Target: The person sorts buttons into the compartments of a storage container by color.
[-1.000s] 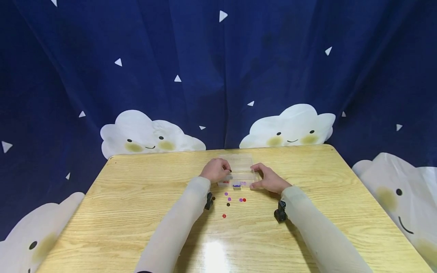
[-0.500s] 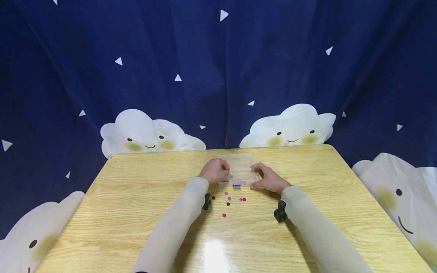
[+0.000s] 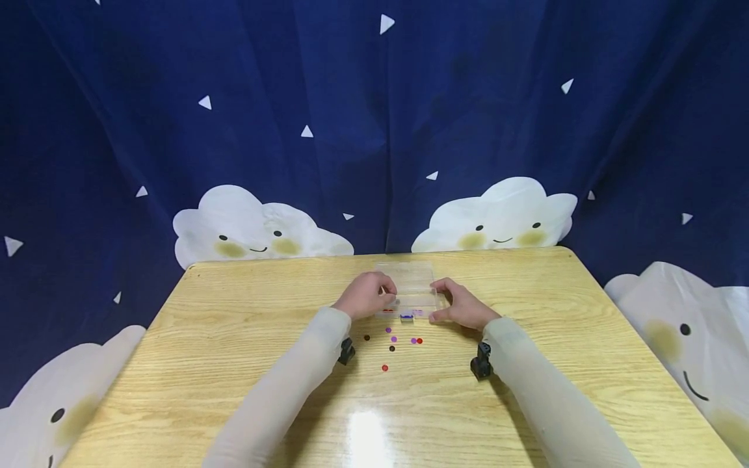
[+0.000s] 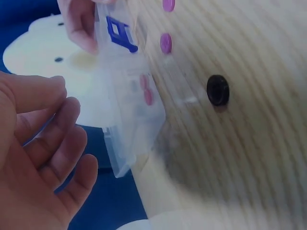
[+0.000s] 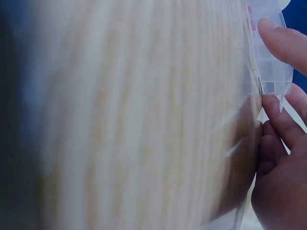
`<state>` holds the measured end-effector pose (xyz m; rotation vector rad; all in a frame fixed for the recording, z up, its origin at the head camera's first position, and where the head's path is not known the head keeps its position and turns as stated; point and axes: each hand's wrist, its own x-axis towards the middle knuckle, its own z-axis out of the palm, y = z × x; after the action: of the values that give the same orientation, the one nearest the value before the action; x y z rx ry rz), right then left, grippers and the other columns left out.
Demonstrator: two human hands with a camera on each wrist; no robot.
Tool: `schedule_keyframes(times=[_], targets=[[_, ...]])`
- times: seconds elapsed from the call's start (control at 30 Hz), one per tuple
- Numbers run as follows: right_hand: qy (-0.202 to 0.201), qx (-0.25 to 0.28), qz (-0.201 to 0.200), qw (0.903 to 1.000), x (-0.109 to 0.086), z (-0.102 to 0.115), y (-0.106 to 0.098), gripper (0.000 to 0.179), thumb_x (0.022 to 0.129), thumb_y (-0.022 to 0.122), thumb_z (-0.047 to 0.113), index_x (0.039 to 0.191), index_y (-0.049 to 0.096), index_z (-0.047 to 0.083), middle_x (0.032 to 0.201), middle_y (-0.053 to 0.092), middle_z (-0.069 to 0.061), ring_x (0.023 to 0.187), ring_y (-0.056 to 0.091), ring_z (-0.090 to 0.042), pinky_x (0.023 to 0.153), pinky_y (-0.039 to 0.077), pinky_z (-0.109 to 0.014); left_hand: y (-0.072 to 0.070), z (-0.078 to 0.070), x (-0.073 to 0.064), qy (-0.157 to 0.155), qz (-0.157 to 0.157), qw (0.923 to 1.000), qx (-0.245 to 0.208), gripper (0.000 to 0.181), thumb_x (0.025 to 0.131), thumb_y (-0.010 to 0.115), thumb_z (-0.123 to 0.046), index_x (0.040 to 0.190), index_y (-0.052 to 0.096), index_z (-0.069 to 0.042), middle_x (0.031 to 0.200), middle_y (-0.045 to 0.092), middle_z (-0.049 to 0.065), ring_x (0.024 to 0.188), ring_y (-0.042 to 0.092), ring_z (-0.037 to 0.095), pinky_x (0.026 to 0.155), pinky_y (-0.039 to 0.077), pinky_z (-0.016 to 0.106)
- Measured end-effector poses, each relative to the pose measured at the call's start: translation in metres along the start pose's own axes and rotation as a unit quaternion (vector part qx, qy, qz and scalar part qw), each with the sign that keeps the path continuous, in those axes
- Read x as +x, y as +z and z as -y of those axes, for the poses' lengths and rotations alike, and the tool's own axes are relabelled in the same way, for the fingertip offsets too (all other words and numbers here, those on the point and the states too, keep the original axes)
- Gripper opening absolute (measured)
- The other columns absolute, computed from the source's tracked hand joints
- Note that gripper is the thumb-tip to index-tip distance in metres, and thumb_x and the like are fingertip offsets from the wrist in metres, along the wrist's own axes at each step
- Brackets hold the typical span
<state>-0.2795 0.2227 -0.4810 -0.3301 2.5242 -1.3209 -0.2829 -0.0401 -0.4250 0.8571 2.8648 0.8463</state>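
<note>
A clear plastic compartment box (image 4: 120,76) with a blue latch (image 4: 120,33) has its transparent lid (image 3: 412,276) raised at the back. Red buttons (image 4: 146,89) show through the front wall. My left hand (image 3: 364,296) is over the box's left end, fingers loosely bent and no button visible between them. In the left wrist view, the thumb and index finger of that hand (image 4: 43,148) come close together. With thumb and fingers around the box's right end, my right hand (image 3: 462,307) holds it. Purple buttons (image 3: 419,312) lie inside, toward the right.
In front of the box, loose buttons are scattered on the wooden table (image 3: 234,364): black (image 3: 392,348), purple (image 3: 394,339) and red (image 3: 385,368). Another dark button (image 3: 367,337) lies left of them. A navy curtain with clouds (image 3: 263,224) hangs behind the table.
A second ago my left hand pinched a dark button above the box; the fingers have since let it go. The left forearm has shifted slightly left, while the right hand stays in place.
</note>
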Motion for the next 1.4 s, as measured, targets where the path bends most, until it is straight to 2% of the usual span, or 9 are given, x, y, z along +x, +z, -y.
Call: schedule_keyframes(times=[0.23,0.5,0.63,0.73,1.07,1.4], targets=[[0.0,0.006,0.003,1.0,0.0,-0.001,0.0,0.075,0.078,0.084,0.019,0.139,0.042,0.007,0.153,0.04,-0.018,0.149,0.028,-0.04,0.123,0.021,-0.056,-0.003,-0.005,-0.013,0.027,0.005,0.9996,0.012,0.008,0.09,0.067,-0.016,0.091,0.075,-0.013,0.091,0.072,-0.001,0.082,0.06,0.012,0.076,0.049,0.026],[-0.003,-0.004,0.003,1.0,0.001,-0.003,-0.001,0.075,0.078,0.084,0.021,0.14,0.042,0.007,0.152,0.041,-0.018,0.147,0.03,-0.041,0.121,0.023,-0.058,-0.004,-0.005,-0.03,0.025,0.059,0.9979,0.006,0.009,0.093,0.066,-0.015,0.096,0.074,-0.013,0.099,0.073,0.0,0.09,0.063,0.014,0.081,0.052,0.029],[-0.003,0.0,0.005,1.0,0.0,-0.002,-0.001,0.075,0.078,0.084,0.02,0.139,0.042,0.007,0.152,0.04,-0.019,0.148,0.029,-0.041,0.122,0.022,-0.058,0.001,-0.003,-0.035,0.026,0.077,0.9967,0.005,0.013,0.094,0.065,-0.014,0.102,0.074,-0.01,0.103,0.073,0.001,0.092,0.065,0.015,0.084,0.053,0.031],[-0.002,0.001,0.007,1.0,0.0,-0.002,-0.001,0.075,0.078,0.084,0.02,0.139,0.042,0.006,0.152,0.041,-0.019,0.147,0.03,-0.041,0.122,0.022,-0.057,0.005,-0.003,-0.039,0.035,0.088,0.9954,0.006,0.011,0.093,0.067,-0.015,0.101,0.074,-0.01,0.102,0.073,0.001,0.088,0.064,0.013,0.082,0.053,0.03],[0.001,-0.002,-0.004,1.0,0.001,0.0,0.0,0.075,0.077,0.085,0.019,0.139,0.044,0.007,0.15,0.043,-0.019,0.144,0.035,-0.039,0.121,0.023,-0.057,0.013,-0.007,-0.046,0.037,0.116,0.9924,0.019,0.007,0.093,0.068,-0.018,0.093,0.075,-0.015,0.095,0.07,-0.003,0.085,0.062,0.008,0.08,0.053,0.025],[-0.004,-0.003,-0.004,1.0,0.001,-0.002,-0.001,0.075,0.077,0.085,0.02,0.138,0.044,0.007,0.149,0.044,-0.019,0.143,0.035,-0.039,0.121,0.024,-0.057,0.022,-0.007,-0.043,0.04,0.129,0.9898,0.045,0.006,0.091,0.07,-0.018,0.094,0.075,-0.016,0.093,0.073,-0.006,0.085,0.065,0.006,0.08,0.053,0.023]])
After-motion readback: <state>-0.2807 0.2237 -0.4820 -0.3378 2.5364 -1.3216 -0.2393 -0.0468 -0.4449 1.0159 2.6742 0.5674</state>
